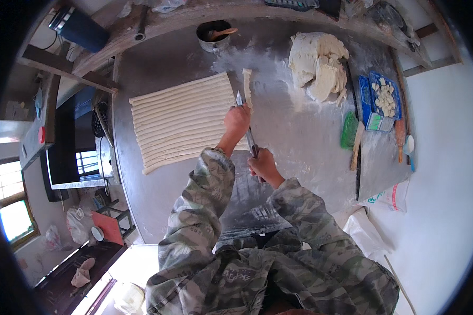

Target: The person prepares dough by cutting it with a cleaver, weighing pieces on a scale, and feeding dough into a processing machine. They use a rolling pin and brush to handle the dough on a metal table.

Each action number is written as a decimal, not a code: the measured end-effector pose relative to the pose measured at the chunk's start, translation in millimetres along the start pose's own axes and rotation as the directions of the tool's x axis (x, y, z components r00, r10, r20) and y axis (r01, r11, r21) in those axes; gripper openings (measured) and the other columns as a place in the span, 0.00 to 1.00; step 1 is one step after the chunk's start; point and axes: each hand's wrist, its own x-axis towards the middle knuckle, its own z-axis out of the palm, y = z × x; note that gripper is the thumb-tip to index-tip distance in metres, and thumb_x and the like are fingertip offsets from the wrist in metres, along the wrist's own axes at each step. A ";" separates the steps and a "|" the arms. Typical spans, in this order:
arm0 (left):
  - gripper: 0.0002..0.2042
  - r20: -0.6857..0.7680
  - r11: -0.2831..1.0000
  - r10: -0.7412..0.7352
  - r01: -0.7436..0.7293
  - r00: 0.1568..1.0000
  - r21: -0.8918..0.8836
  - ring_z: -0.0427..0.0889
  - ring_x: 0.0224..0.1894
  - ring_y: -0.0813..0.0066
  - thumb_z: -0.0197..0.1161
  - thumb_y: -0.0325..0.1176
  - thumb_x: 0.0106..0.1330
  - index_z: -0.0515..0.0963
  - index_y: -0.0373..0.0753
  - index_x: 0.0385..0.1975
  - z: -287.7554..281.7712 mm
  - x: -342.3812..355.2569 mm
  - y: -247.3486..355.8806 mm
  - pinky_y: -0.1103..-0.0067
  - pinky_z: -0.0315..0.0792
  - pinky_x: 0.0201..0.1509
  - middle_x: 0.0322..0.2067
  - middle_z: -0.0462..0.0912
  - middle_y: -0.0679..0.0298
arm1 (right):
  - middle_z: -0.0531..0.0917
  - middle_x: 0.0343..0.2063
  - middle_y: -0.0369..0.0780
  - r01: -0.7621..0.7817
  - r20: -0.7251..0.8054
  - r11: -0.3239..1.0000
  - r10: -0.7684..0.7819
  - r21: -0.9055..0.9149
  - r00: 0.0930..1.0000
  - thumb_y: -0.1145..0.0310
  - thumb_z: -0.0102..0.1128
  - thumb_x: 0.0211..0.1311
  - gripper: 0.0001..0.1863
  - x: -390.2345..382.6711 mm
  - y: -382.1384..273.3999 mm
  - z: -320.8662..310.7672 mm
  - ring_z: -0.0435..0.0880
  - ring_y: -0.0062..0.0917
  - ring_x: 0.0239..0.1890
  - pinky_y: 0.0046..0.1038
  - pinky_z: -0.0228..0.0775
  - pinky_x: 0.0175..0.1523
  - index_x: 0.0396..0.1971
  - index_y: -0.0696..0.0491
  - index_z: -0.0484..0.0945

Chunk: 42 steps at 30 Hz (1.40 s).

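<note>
My right hand (266, 167) is wrapped round the dark handle of a long knife (251, 137) that lies along the right edge of the dough strips (181, 123). Farther up the blade, my left hand (237, 119) is closed over its back near the pointed tip. The pale dough strips lie side by side on the grey tabletop, forming a broad slab. Just right of the blade's tip, a narrow piece of dough (247, 84) lies apart from the slab; its near end is partly hidden by my left hand.
A big dough lump (318, 65) sits at far right on the floured table (299, 157). A metal pot (214, 43) with a brush stands at the far edge. To the right are a blue tray (386, 100), green bag (348, 130) and wooden stick (357, 146).
</note>
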 end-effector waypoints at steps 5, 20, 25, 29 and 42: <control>0.26 -0.112 0.996 0.086 -0.086 0.990 0.010 0.84 0.36 0.42 0.45 0.50 0.75 0.82 0.32 0.31 9.4 -17.4 -4.9 0.54 0.77 0.40 0.34 0.83 0.43 | 0.79 0.14 0.41 0.070 -0.105 0.985 -0.087 -0.158 0.991 0.72 0.55 0.57 0.07 6.8 27.9 15.8 0.82 0.29 0.14 0.34 0.74 0.21 0.24 0.58 0.73; 0.19 -0.347 0.938 0.243 -0.311 0.906 -0.153 0.80 0.50 0.42 0.56 0.36 0.70 0.76 0.30 0.55 5.7 -39.9 -23.3 0.60 0.75 0.54 0.52 0.79 0.42 | 0.81 0.21 0.38 0.008 -0.052 0.877 0.019 0.481 0.998 0.76 0.60 0.62 0.03 -56.5 44.9 -89.9 0.79 0.20 0.19 0.23 0.71 0.23 0.34 0.59 0.79; 0.28 -0.326 0.928 0.317 -0.362 0.891 -0.088 0.66 0.66 0.41 0.60 0.36 0.66 0.66 0.32 0.65 45.6 15.5 12.3 0.62 0.66 0.67 0.66 0.63 0.42 | 0.83 0.23 0.39 -0.086 0.060 0.797 0.062 0.598 0.996 0.70 0.63 0.63 0.09 -74.1 84.5 -159.2 0.80 0.22 0.20 0.25 0.73 0.28 0.37 0.61 0.80; 0.32 -0.270 0.917 0.400 -0.381 0.876 0.121 0.56 0.72 0.42 0.63 0.38 0.63 0.65 0.37 0.67 58.2 89.9 30.6 0.58 0.59 0.72 0.71 0.56 0.44 | 0.83 0.23 0.39 -0.101 0.101 0.774 0.048 0.625 0.994 0.69 0.62 0.63 0.13 -80.0 129.3 -190.4 0.79 0.21 0.21 0.25 0.72 0.29 0.43 0.62 0.81; 0.27 -0.145 0.918 0.381 -0.354 0.913 0.182 0.64 0.67 0.45 0.56 0.41 0.69 0.67 0.39 0.66 108.8 -32.9 20.0 0.55 0.61 0.67 0.70 0.59 0.47 | 0.86 0.28 0.46 0.076 -0.087 0.863 -0.137 -0.499 0.987 0.68 0.67 0.59 0.12 -32.4 219.6 -313.6 0.86 0.41 0.30 0.37 0.77 0.37 0.39 0.59 0.81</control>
